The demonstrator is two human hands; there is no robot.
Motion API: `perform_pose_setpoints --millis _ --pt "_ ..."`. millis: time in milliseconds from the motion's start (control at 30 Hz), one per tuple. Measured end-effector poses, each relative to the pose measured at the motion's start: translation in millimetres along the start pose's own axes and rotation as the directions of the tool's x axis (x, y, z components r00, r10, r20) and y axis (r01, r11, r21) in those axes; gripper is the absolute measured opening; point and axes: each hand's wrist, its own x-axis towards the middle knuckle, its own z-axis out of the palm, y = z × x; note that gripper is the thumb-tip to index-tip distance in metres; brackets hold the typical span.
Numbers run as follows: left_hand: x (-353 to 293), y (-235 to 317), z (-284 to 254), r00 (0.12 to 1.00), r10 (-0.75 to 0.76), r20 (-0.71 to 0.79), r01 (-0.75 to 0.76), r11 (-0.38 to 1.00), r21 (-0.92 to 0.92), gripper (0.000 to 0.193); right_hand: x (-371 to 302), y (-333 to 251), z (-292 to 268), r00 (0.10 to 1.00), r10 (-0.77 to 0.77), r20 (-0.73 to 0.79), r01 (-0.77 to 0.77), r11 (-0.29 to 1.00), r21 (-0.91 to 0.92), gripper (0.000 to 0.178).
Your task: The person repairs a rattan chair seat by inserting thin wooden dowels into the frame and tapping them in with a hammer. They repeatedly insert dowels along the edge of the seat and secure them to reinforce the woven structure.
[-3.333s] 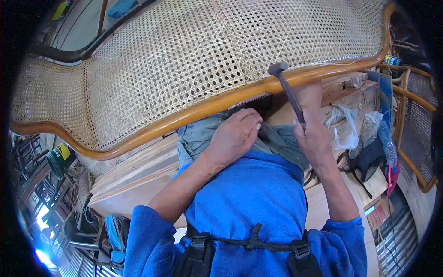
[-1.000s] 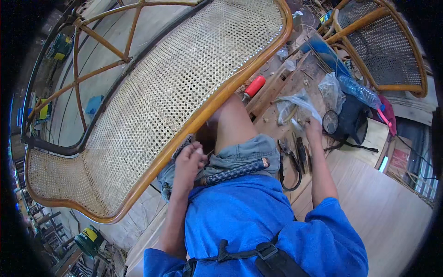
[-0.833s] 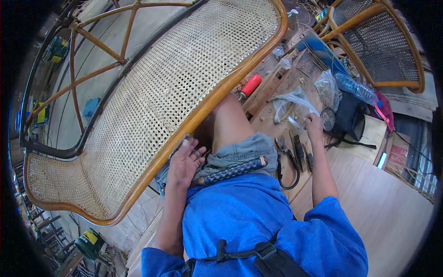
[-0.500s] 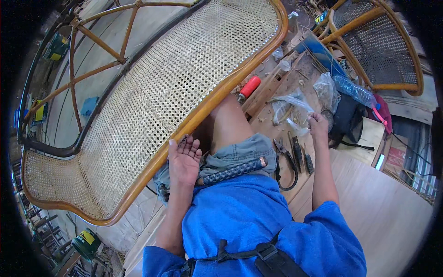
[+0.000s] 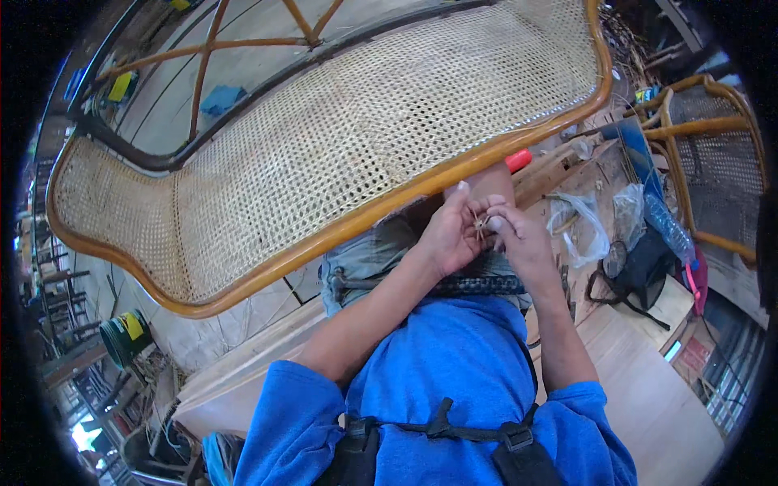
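Observation:
My left hand [image 5: 452, 235] is palm up over my lap, its fingers curled around a few small, thin tan pieces [image 5: 480, 228] that look like wooden pegs or cane bits. Against them, my right hand [image 5: 525, 243] closes with thumb and finger pinched together. Just beyond both hands runs the rounded brown frame edge [image 5: 324, 253] of a rattan seat, which rests across my legs. Its woven cane panel [image 5: 348, 130] has an open pattern of holes. A red tool handle [image 5: 519, 159] pokes out by my knee, partly hidden under the frame.
To the right, a see-through plastic bag [image 5: 596, 235], a plastic bottle [image 5: 668, 227] and a black bag [image 5: 636, 271] lie on the wooden bench. A second rattan piece [image 5: 717, 162] stands at far right. A green can [image 5: 126, 336] sits on the floor at left.
My right hand has come from the plastic bag to meet my left hand, which moved right along the frame. The view has shifted, and the plastic bag is let go.

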Motion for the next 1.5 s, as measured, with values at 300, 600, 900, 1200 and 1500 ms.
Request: perform_pose_setpoints --millis 300,600,900,1200,1500 --pt "-11 11 -8 0.970 -0.013 0.243 0.072 0.969 -0.238 0.075 6 -3 5 0.996 -0.062 -0.059 0.059 0.997 -0.050 0.012" --pt "-23 19 4 0.963 -0.041 0.265 0.090 0.980 -0.178 0.091 1 -32 0 0.886 -0.452 0.106 0.396 0.617 -0.680 0.017" --pt "-21 15 0 0.955 -0.057 0.290 0.104 0.983 -0.150 0.071 10 -35 -8 0.802 -0.519 0.296 0.557 0.469 -0.686 0.018" --pt "-20 14 0 0.989 -0.053 0.139 0.043 0.996 0.079 0.045 16 -30 -20 0.883 -0.396 0.253 0.451 0.564 -0.692 0.011" --pt "-23 7 5 0.982 0.176 -0.072 -0.124 0.878 0.463 0.012 17 -14 -19 0.818 -0.552 0.161 0.507 0.560 -0.655 0.012"
